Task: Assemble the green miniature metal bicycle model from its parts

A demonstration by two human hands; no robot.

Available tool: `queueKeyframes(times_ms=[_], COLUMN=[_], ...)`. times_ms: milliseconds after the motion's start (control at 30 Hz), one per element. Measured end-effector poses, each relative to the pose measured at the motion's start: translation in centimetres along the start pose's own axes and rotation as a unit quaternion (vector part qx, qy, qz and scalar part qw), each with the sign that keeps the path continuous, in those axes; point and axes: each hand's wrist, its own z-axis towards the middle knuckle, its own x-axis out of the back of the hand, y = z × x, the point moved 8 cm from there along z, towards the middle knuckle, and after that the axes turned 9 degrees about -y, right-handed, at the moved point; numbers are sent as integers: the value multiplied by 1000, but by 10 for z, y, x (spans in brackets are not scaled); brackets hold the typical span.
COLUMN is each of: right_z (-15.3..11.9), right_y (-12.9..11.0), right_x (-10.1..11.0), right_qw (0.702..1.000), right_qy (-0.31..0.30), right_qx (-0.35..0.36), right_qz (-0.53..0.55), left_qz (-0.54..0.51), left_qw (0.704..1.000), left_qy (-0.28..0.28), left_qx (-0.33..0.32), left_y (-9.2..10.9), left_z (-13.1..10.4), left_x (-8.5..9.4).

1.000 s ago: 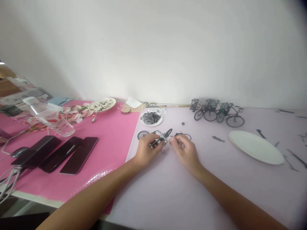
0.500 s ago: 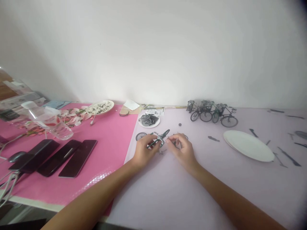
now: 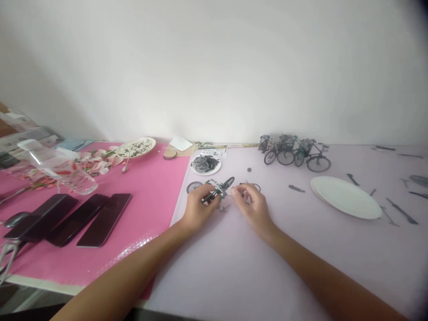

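Taking the bike as my clock's centre, with twelve toward the wall, I start far left: a bottle (image 3: pixel 78 178) lies tilted past nine, and two phones (image 3: pixel 103 220) rest between eight and nine. A loose wheel (image 3: pixel 194 187) lies at nine, just beyond the left hand (image 3: pixel 199 207). That hand pinches the bike (image 3: pixel 219 189) between thumb and fingers, at the middle of the workspace, its dark front wheel angled toward one. A plate (image 3: pixel 204 174) heaped with wheels sits at eleven.

The right hand (image 3: pixel 254 206) comes in from three, thumb and forefinger drawn close beside the bike's front end; whether they pinch a tiny part I cannot tell. I judge the step in hand to be small fitting work at that end. The next move calls for a steady left grip and fine fingertip alignment, without twisting the slim frame.

Farther right, a small disc (image 3: pixel 249 170) and the standing bikes (image 3: pixel 286 147) lie toward two, an oval dish (image 3: pixel 346 197) at three, with dark parts (image 3: pixel 403 211) beyond.
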Motion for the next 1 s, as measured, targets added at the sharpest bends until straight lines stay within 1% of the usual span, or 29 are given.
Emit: queueKeyframes(times_ms=[133,300,400,500,633,700,800,900,1000], right_z=[0,0,0,-1,-1,-1,-1,0,1], right_y=[0,8,7,3,1,4,7,6,4], right_x=[1,-2,-3,-1,-1,-1,-4,-6,-4], right_qw=[1000,1000,1000,1000,1000,1000,1000,999,1000], right_qy=[15,-4,-13,3,10,6,-16,-34,-14], right_qx=[1,-17,-19,-14,0,-5,-15,-13,-8], right_qz=[-7,7,14,7,-4,-5,0,4,-5], left_qz=[3,4,14,22,7,1,1,5,5], left_qw=[1000,1000,1000,999,1000,1000,1000,1000,999], left_qy=[-1,-9,9,26,9,4,2,16,26], left_qx=[-1,-1,3,8,4,1,-1,11,24], left_y=[-1,1,1,-1,0,0,0,-2,-4], left_z=[0,0,-1,-2,-1,-1,-1,-2,-1], left_x=[0,-1,1,3,0,-1,-2,-1,0])
